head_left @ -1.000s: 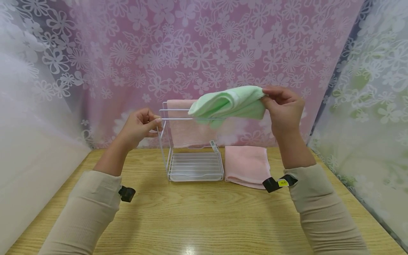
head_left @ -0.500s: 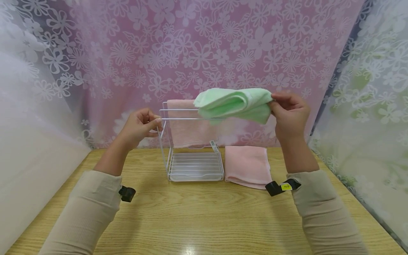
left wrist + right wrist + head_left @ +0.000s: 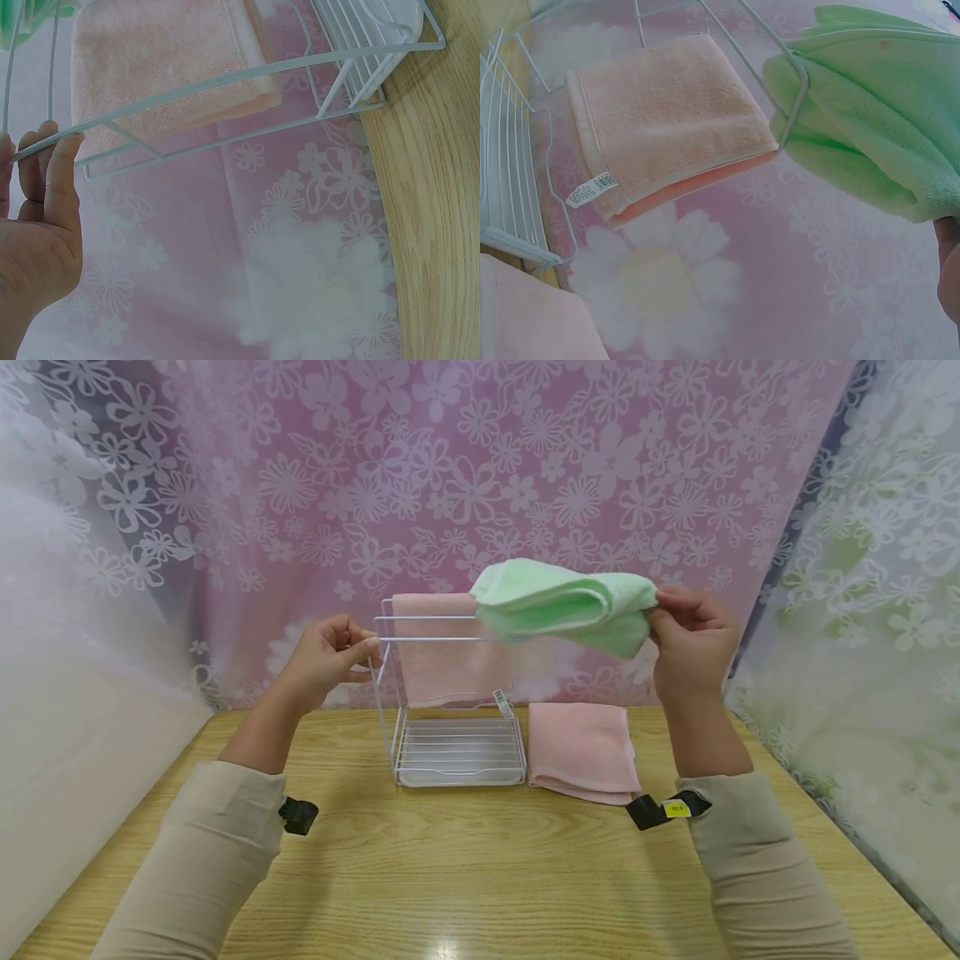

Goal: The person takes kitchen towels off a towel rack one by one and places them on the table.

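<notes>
In the head view, a white wire towel rack (image 3: pixel 435 639) stands on the table. My left hand (image 3: pixel 326 660) pinches its upper left corner, fingertips around the rod in the left wrist view. My right hand (image 3: pixel 693 647) pinches the right end of a folded light green towel (image 3: pixel 525 585), held in the air by the rack's right upper part. In the right wrist view the rack's rail end crosses in front of the green towel (image 3: pixel 870 112); whether they touch I cannot tell. A pink towel (image 3: pixel 450 668) hangs over the rear rail, its lower edge above the base.
A second pink towel (image 3: pixel 581 747) lies folded on the wooden table (image 3: pixel 450 868), right of the rack's slatted base (image 3: pixel 461 772). A white barcode label (image 3: pixel 592 189) is near the hanging towel's lower corner. A floral pink curtain (image 3: pixel 300 543) stands close behind.
My right hand has moved to the right and slightly down, drawing the green towel rightward along the rack top. My left hand and both pink towels have stayed put.
</notes>
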`<state>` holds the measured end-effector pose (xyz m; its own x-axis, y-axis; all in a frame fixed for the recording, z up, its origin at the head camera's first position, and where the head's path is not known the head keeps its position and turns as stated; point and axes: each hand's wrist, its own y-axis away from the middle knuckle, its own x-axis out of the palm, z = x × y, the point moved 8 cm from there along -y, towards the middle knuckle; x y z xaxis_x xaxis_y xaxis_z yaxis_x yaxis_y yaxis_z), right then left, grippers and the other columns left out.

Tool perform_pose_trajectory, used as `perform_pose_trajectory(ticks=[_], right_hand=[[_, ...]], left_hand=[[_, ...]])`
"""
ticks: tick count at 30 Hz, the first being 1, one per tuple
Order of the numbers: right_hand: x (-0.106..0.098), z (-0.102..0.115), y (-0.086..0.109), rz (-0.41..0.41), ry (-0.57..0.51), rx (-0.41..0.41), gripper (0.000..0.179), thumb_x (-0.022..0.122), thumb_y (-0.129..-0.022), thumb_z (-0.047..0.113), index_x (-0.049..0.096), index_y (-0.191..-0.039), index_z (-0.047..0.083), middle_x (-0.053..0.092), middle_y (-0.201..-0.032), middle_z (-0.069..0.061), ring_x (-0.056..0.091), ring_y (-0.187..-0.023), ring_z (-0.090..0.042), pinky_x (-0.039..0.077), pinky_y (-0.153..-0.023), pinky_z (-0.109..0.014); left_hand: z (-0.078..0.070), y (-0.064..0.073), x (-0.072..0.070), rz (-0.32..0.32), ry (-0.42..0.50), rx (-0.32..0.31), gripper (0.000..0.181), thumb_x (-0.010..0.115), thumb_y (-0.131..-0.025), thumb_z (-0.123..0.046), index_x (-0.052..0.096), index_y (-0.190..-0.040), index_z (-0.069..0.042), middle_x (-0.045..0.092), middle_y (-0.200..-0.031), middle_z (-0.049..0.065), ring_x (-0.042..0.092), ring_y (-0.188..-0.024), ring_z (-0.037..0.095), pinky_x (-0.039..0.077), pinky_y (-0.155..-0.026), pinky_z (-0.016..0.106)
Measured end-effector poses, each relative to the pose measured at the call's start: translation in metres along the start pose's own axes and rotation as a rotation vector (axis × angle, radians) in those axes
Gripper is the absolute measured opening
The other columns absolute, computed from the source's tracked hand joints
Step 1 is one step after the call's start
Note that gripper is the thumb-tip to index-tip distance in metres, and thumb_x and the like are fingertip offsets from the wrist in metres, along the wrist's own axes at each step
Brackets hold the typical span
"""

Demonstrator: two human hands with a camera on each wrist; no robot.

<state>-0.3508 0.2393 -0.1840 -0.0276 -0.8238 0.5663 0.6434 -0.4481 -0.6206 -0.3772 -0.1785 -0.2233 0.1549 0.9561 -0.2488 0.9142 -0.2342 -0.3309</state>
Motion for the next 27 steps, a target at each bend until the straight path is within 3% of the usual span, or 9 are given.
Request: perform_pose_trajectory(ticks=[8, 15, 24, 27], right_hand=[[-0.011, -0.001, 0.001, -0.083, -0.063, -0.02, 0.012, 0.067, -0.074, -0.027, 0.066, -0.083, -0.019, 0.068, -0.082, -0.019, 0.068, -0.069, -0.025, 0.058, -0.06, -0.03], [-0.019, 0.002, 0.001, -0.177, -0.128, -0.013, 0.011, 0.067, -0.075, -0.027, 0.066, -0.08, -0.017, 0.064, -0.083, -0.02, 0.069, -0.076, -0.028, 0.058, -0.07, -0.037], [-0.03, 0.003, 0.002, -0.238, -0.159, -0.012, 0.011, 0.067, -0.073, -0.028, 0.066, -0.078, -0.018, 0.062, -0.078, -0.019, 0.068, -0.07, -0.027, 0.059, -0.068, -0.034], [-0.036, 0.002, 0.002, -0.265, -0.175, -0.011, 0.011, 0.068, -0.073, -0.027, 0.066, -0.076, -0.017, 0.061, -0.075, -0.019, 0.067, -0.068, -0.027, 0.059, -0.068, -0.035]], left_hand=[[-0.001, 0.002, -0.001, 0.002, -0.007, -0.007, 0.015, 0.057, -0.099, -0.008, 0.05, -0.09, 0.001, 0.065, -0.088, 0.004, 0.065, -0.083, 0.02, 0.057, -0.08, 0.041], [-0.001, 0.001, 0.0, 0.001, -0.017, -0.003, 0.015, 0.058, -0.099, -0.01, 0.05, -0.091, 0.001, 0.065, -0.091, 0.009, 0.065, -0.087, 0.027, 0.055, -0.082, 0.045], [0.001, 0.0, 0.0, 0.001, 0.006, 0.01, 0.015, 0.06, -0.098, -0.01, 0.053, -0.087, -0.003, 0.063, -0.095, 0.018, 0.064, -0.08, 0.017, 0.057, -0.078, 0.041], [0.001, 0.0, 0.001, 0.007, -0.003, -0.002, 0.015, 0.059, -0.098, -0.01, 0.052, -0.088, -0.002, 0.064, -0.094, 0.016, 0.064, -0.081, 0.017, 0.056, -0.081, 0.043]])
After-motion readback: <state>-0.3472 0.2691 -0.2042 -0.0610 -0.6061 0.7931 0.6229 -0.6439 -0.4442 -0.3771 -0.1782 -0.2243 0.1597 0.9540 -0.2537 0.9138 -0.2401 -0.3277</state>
